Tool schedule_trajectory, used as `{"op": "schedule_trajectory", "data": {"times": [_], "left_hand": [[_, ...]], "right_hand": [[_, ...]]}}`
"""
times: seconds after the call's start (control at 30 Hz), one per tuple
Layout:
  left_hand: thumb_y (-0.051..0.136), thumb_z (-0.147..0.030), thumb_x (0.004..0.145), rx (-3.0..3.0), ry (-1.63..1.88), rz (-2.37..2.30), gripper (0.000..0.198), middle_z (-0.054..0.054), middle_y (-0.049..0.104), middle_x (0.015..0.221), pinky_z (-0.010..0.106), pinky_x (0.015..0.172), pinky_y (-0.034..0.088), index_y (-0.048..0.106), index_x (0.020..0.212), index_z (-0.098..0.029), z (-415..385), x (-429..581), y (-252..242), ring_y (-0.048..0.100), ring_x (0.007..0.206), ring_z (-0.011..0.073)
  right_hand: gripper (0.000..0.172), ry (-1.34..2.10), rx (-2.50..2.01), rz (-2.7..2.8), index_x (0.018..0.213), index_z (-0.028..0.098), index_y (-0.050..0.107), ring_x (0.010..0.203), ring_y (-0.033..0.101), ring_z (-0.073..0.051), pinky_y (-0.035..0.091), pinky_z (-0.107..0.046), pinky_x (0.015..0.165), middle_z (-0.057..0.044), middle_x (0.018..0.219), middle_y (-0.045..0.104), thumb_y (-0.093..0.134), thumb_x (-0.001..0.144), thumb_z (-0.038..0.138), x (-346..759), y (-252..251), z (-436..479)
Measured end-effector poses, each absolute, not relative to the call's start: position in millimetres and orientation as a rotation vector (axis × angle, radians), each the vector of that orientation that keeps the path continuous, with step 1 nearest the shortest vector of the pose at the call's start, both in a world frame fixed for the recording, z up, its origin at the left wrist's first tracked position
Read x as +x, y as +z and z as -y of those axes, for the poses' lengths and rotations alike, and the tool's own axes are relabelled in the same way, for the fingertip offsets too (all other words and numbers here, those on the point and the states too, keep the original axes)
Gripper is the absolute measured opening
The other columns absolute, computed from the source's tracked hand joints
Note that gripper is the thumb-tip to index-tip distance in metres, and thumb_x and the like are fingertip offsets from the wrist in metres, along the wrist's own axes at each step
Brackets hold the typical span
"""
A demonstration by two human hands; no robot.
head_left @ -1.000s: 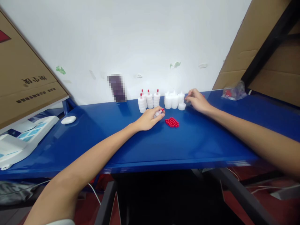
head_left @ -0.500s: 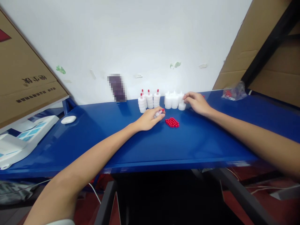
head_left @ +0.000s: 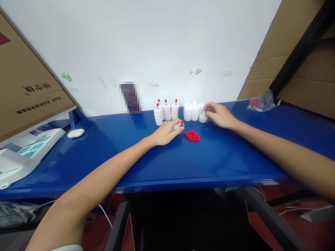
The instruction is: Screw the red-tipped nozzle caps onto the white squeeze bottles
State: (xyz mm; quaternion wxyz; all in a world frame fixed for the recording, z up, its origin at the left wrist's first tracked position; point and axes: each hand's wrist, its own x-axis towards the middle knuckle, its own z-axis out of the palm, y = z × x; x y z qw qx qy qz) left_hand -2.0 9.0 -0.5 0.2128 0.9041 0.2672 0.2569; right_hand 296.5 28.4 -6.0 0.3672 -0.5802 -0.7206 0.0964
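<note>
In my left hand [head_left: 165,133] lies a small white squeeze bottle [head_left: 176,126] with a red cap on its tip, tilted to the right; the fingers are closed around it. My right hand [head_left: 218,114] has its thumb and forefinger pinched at the nozzle of an uncapped white bottle [head_left: 203,118], which stands on the table. Beside it are more white bottles without caps [head_left: 191,113]. Several red-capped white bottles [head_left: 166,113] stand upright to the left, behind my left hand. A tight cluster of red caps [head_left: 192,136] lies between and in front of both hands.
The blue table [head_left: 167,164] meets a white wall [head_left: 167,45]. A clear plastic bag [head_left: 261,101] with red pieces lies back right. At left are a white power strip [head_left: 31,153], a white oval object [head_left: 75,133] and a cardboard box [head_left: 31,76].
Little differs. My right hand has shifted very slightly at the uncapped bottle, while my left hand keeps the capped bottle in the same place.
</note>
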Motion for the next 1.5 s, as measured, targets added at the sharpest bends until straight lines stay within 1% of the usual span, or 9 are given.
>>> {"op": "schedule_trajectory", "data": {"times": [0.17, 0.4, 0.67, 0.77, 0.87, 1.1, 1.2, 1.33, 1.5], "left_hand": [[0.044, -0.047, 0.103, 2.518, 0.714, -0.743, 0.034, 0.006, 0.073, 0.104, 0.034, 0.085, 0.050, 0.062, 0.110, -0.018, -9.0, -1.8, -0.7, 0.067, 0.092, 0.0216], [0.045, -0.046, 0.104, 2.526, 0.720, -0.715, 0.033, 0.007, 0.074, 0.107, 0.035, 0.087, 0.050, 0.062, 0.111, -0.018, -10.4, -2.4, -1.6, 0.068, 0.095, 0.0222], [0.044, -0.043, 0.105, 2.640, 0.759, -0.721, 0.031, 0.010, 0.073, 0.115, 0.040, 0.093, 0.051, 0.061, 0.115, -0.018, -12.0, -2.5, -7.5, 0.068, 0.103, 0.0248], [0.043, -0.041, 0.107, 2.795, 0.776, -0.698, 0.032, 0.013, 0.071, 0.121, 0.043, 0.099, 0.050, 0.060, 0.122, -0.019, -8.7, -2.4, -7.8, 0.064, 0.112, 0.0269], [0.041, -0.041, 0.108, 2.922, 0.760, -0.655, 0.035, 0.014, 0.070, 0.116, 0.042, 0.096, 0.052, 0.059, 0.126, -0.018, -4.9, -1.7, -6.2, 0.064, 0.108, 0.0264], [0.040, -0.036, 0.108, 3.132, 0.921, -0.535, 0.033, 0.013, 0.070, 0.108, 0.036, 0.086, 0.055, 0.060, 0.124, -0.016, -8.4, -3.0, -8.0, 0.066, 0.098, 0.0230], [0.042, -0.034, 0.108, 3.169, 1.066, -0.429, 0.032, 0.011, 0.070, 0.107, 0.035, 0.085, 0.057, 0.055, 0.131, -0.015, -10.6, -3.0, -11.3, 0.066, 0.097, 0.0217], [0.043, -0.036, 0.109, 3.156, 1.156, -0.369, 0.037, 0.011, 0.069, 0.107, 0.036, 0.084, 0.058, 0.048, 0.139, -0.016, -10.4, -1.6, -13.1, 0.065, 0.095, 0.0218], [0.043, -0.032, 0.108, 3.181, 1.148, -0.418, 0.026, 0.010, 0.066, 0.098, 0.036, 0.082, 0.056, 0.057, 0.120, -0.014, -9.2, 0.1, -10.6, 0.062, 0.092, 0.0226]], "right_hand": [[0.034, 0.267, -1.570, 2.006, 0.095, 0.027, 0.046, 0.072, 0.060, -0.024, 0.043, -0.037, 0.067, -0.002, 0.080, 0.064, 0.068, 0.070, 0.031, 295.4, -0.3, -21.0], [0.029, 0.178, -1.604, 2.017, 0.078, 0.028, 0.039, 0.067, 0.055, -0.021, 0.038, -0.035, 0.063, 0.001, 0.072, 0.058, 0.066, 0.070, 0.025, 296.8, -3.2, -23.7], [0.040, 0.069, -1.794, 1.992, 0.049, 0.026, 0.037, 0.057, 0.042, -0.018, 0.032, -0.037, 0.063, 0.000, 0.053, 0.046, 0.060, 0.082, 0.025, 278.6, 14.7, -2.8], [0.052, 0.093, -1.686, 2.004, 0.045, 0.026, 0.030, 0.055, 0.031, -0.015, 0.029, -0.037, 0.062, 0.000, 0.049, 0.034, 0.057, 0.089, 0.030, 259.9, 27.0, 19.9], [0.053, 0.190, -1.442, 2.100, 0.047, 0.025, 0.029, 0.054, 0.026, -0.013, 0.025, -0.035, 0.058, 0.002, 0.050, 0.028, 0.053, 0.093, 0.037, 239.2, 33.9, 43.4], [0.042, 0.229, -1.181, 2.303, 0.060, 0.022, 0.063, 0.049, 0.049, -0.013, 0.035, -0.032, 0.056, 0.000, 0.053, 0.060, 0.051, 0.096, 0.039, 217.2, 24.8, 64.3], [0.039, 0.174, -1.127, 2.289, 0.066, 0.020, 0.064, 0.051, 0.056, -0.013, 0.039, -0.031, 0.057, -0.001, 0.057, 0.065, 0.052, 0.097, 0.039, 218.8, 20.3, 61.6], [0.030, 0.134, -1.068, 2.234, 0.078, 0.019, 0.064, 0.049, 0.054, -0.011, 0.039, -0.028, 0.055, 0.002, 0.057, 0.062, 0.059, 0.098, 0.041, 220.0, 18.3, 59.8], [0.031, -0.022, -0.890, 2.318, 0.083, 0.019, 0.058, 0.066, 0.057, -0.014, 0.043, -0.029, 0.065, -0.003, 0.076, 0.064, 0.048, 0.107, 0.037, 220.3, 16.9, 57.7]]}}
